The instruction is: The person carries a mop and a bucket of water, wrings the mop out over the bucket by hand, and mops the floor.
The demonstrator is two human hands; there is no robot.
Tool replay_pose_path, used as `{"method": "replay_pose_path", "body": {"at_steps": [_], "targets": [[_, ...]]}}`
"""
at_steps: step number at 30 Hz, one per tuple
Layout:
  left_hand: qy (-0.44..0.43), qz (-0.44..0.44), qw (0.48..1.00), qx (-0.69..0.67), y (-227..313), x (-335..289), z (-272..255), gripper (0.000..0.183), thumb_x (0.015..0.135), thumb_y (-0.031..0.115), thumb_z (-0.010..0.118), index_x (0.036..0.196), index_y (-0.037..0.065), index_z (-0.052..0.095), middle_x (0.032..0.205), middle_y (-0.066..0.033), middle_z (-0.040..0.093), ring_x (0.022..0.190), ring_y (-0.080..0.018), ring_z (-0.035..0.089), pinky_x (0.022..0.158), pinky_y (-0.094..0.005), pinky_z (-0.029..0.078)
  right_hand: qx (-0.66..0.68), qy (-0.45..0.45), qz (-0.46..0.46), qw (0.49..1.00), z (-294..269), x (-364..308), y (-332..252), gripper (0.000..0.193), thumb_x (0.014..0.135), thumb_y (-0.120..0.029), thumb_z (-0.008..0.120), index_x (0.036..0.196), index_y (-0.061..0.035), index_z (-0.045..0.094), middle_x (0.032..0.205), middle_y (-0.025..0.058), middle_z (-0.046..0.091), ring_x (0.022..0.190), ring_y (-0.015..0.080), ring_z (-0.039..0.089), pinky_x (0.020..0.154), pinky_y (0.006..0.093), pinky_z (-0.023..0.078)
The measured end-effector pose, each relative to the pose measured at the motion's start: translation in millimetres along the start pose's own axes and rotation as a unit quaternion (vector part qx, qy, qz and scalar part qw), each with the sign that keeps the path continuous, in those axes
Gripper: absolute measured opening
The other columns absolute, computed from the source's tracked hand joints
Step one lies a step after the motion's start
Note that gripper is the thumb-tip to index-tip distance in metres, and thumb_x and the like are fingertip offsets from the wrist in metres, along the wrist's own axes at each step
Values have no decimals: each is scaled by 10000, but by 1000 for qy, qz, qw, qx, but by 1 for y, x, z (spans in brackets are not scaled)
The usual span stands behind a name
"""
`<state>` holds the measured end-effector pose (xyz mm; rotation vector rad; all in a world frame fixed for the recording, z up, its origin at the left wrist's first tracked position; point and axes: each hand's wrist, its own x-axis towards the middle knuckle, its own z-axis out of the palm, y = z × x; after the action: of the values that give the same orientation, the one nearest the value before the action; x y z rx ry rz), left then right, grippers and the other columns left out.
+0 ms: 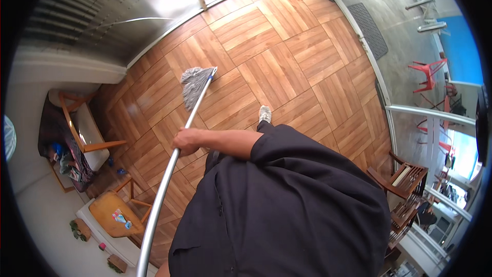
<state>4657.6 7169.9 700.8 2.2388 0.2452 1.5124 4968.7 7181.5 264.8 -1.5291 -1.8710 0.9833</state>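
Note:
A mop with grey strings and a long silver pole reaches from the lower left edge up to the wood-patterned floor. My right hand is wrapped around the pole, its forearm crossing in front of my dark shirt. The mop strings lie spread on the floor, left of and beyond my foot in a light shoe. Only a sliver of skin of my left arm shows beside the lower pole; the left hand itself is out of the picture.
At left stand a wooden-framed armchair with clothes heaped on it and a yellow-seated chair. Wooden chairs stand at right by a glass partition. Beyond its track lies a dark mat; red chairs stand farther out.

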Motion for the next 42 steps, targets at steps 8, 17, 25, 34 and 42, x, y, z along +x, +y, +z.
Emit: {"method": "replay_pose_path", "body": {"at_steps": [8, 17, 25, 34, 42], "targets": [[-13, -48, 920, -388, -30, 14, 207, 306, 788, 154, 587, 643, 146, 318, 474, 62, 412, 397, -55, 402, 443, -201, 342, -14, 267, 200, 943, -88, -204, 128, 220, 770, -321, 658, 750, -111, 594, 794, 104, 623, 810, 321, 601, 755, 458, 447], [-310, -171, 711, -607, -8, -34, 451, 256, 681, 57, 674, 688, 92, 421, 547, -46, 492, 494, -202, 491, 573, -353, 438, -126, 486, 509, 699, -111, -450, 196, 340, 771, -386, 705, 790, -76, 566, 888, 139, 599, 897, 326, 579, 754, 425, 471], [-361, -78, 698, -613, -14, -56, 453, 202, 714, 50, 631, 691, 41, 430, 546, -68, 485, 511, -201, 496, 577, -380, 448, -104, 533, 474, 693, -93, -434, 150, 316, 816, -339, 674, 829, -62, 523, 894, 153, 568, 895, 346, 567, 763, 435, 469], [-288, 105, 703, -642, -91, 56, 284, 335, 795, 193, 631, 581, 154, 376, 453, 53, 415, 348, -15, 375, 369, -184, 271, -62, 570, 167, 802, -97, -236, 65, 318, 791, -267, 683, 602, -64, 527, 656, 144, 573, 675, 331, 567, 633, 426, 444], [-309, 103, 610, -723, -42, 61, 248, 267, 851, 8, 509, 643, 91, 363, 503, -4, 414, 410, -85, 407, 381, -249, 377, -23, 322, 133, 937, -57, -190, 13, 440, 894, -398, 528, 581, -90, 526, 582, 91, 574, 619, 307, 587, 695, 410, 450]]}}
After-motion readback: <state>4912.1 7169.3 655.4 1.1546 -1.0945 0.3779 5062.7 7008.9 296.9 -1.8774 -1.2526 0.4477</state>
